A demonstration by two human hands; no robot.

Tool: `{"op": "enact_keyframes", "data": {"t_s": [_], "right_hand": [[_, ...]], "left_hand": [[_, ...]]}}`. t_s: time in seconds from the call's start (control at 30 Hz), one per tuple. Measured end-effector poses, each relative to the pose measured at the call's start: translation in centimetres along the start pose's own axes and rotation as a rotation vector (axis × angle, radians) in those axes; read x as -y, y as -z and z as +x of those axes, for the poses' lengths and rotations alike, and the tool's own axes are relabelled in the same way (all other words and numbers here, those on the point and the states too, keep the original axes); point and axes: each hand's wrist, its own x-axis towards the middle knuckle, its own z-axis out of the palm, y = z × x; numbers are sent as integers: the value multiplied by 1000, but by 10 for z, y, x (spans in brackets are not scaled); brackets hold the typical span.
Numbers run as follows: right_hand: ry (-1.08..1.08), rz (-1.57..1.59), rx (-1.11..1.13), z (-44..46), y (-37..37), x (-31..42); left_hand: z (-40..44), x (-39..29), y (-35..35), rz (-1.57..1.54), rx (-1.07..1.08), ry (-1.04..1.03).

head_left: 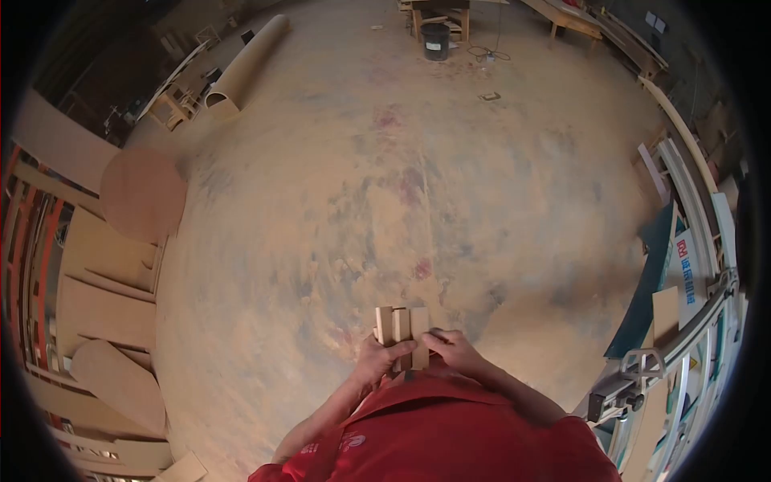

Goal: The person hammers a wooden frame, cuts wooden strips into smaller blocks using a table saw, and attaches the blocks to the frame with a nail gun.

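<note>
Close to my red shirt, several short wooden blocks stand side by side in my two hands. My left hand is wrapped around them from the left, its thumb lying across their front. On the right, my right hand presses its bent fingers and thumb against the rightmost, pale block. The fingers behind the blocks are hidden. Below the hands, the blocks' lower ends nearly meet the shirt.
Wooden panels lean on a rack along the left. A long cardboard-like tube lies at the far left. Ahead stands a black bucket by a wooden table. A machine with a metal rail runs along the right. Dust covers the floor.
</note>
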Motion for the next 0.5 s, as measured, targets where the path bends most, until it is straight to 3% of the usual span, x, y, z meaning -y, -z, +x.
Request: {"op": "enact_keyframes", "data": {"t_s": [0.07,0.13,0.2,0.4,0.47,0.5], "right_hand": [[-15,140,-89,51,14,9],[-26,267,-135,111,28,18],[-50,252,-169,172,50,48],[97,34,77,381,136,162],[-55,-57,164,444,155,212],[63,-37,189,472,161,237]], "left_hand": [[58,-49,6,55,104,2],[128,-69,16,132,68,-87],[179,-134,22,245,99,109],[331,-245,61,-6,-153,-41],[374,-287,84,-41,-195,-4],[393,-308,90,-133,-220,-22]]}}
